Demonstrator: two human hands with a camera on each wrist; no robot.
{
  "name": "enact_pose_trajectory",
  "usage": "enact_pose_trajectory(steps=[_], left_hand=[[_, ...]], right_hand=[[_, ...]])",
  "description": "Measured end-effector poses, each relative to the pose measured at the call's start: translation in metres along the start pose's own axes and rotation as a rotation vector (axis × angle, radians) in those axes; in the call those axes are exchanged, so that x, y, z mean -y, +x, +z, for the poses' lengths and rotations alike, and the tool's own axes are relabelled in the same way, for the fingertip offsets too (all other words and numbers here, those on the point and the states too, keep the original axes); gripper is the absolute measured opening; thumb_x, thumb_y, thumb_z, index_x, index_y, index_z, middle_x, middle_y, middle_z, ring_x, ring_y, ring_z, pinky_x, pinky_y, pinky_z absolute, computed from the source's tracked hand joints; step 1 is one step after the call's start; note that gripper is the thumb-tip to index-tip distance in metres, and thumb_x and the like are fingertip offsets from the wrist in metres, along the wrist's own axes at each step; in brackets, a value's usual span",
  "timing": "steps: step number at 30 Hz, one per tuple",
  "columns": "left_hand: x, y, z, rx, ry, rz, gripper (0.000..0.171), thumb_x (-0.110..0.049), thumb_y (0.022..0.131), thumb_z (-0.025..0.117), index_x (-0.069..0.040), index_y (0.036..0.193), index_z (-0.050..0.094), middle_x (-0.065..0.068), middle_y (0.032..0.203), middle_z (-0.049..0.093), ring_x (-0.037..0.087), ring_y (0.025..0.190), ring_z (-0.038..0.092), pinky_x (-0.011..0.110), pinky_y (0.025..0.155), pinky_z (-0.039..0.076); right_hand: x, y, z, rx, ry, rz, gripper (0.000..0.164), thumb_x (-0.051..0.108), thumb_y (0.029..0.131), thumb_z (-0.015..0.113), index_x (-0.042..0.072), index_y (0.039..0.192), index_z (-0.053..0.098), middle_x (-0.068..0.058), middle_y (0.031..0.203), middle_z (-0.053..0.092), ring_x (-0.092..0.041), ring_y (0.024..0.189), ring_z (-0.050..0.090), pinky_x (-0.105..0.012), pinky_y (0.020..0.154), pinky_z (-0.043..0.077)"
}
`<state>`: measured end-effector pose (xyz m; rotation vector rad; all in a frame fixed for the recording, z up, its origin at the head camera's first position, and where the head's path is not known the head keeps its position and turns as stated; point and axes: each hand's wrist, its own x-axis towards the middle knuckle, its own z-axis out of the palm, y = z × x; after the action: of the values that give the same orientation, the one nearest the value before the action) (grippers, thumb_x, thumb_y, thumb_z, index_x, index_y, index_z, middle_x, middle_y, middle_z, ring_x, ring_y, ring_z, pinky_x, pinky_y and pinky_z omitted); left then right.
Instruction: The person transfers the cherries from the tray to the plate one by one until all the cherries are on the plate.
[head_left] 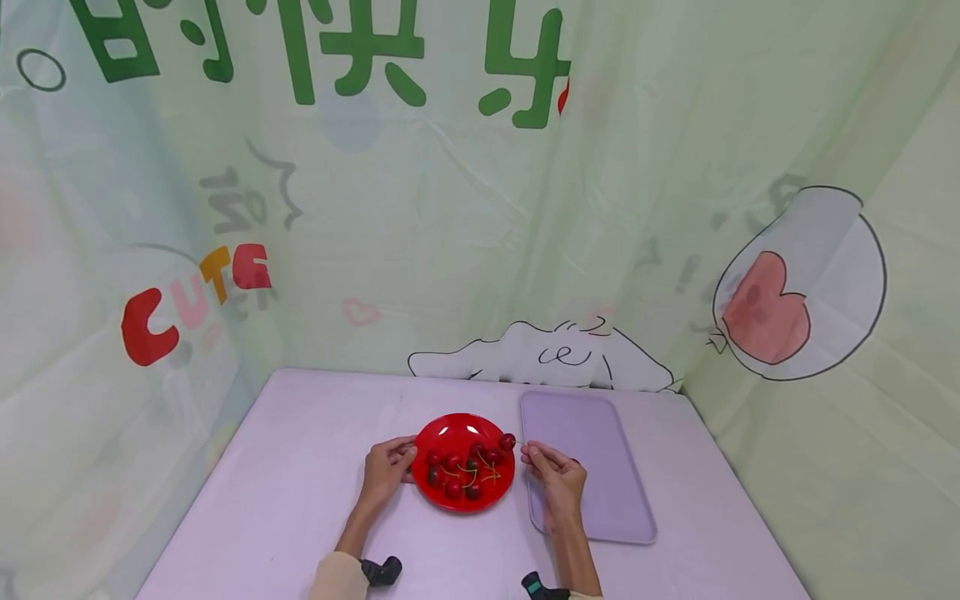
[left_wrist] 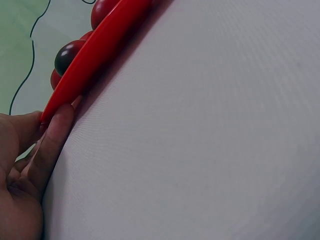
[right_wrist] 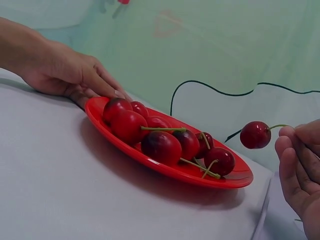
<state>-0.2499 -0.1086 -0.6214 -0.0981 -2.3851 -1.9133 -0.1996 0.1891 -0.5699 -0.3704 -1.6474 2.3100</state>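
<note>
A red plate (head_left: 463, 505) carries several dark red cherries (right_wrist: 162, 146), some with green stems. At its left side my left hand (head_left: 386, 471) pinches the rim, thumb above and fingers beneath, as the left wrist view shows at the plate's edge (left_wrist: 95, 65). My right hand (head_left: 557, 483) holds one cherry (right_wrist: 256, 135) by its thin stem between thumb and fingertips. That cherry hangs in the air at the plate's right edge, apart from the others. Just past my right hand a bit of something red (head_left: 575, 461) shows, mostly hidden.
A flat lavender tray (head_left: 600, 500) lies on the right of the white-covered table (head_left: 300, 467), partly under my right hand. Printed curtains (head_left: 465, 250) hang behind the table and along both sides.
</note>
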Motion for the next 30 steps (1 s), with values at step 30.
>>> enact_pose_trajectory(steps=[30], left_hand=[[0.006, 0.004, 0.000, -0.006, -0.031, 0.007, 0.031, -0.003, 0.106, 0.068, 0.004, 0.135, 0.073, 0.024, 0.112, 0.078, 0.023, 0.076, 0.077, 0.020, 0.062, 0.064]], right_hand=[[-0.006, -0.002, 0.026, 0.101, -0.036, 0.044, 0.037, 0.009, 0.102, 0.076, -0.015, 0.130, 0.071, -0.002, 0.097, 0.086, -0.012, 0.087, 0.083, -0.022, 0.087, 0.066]])
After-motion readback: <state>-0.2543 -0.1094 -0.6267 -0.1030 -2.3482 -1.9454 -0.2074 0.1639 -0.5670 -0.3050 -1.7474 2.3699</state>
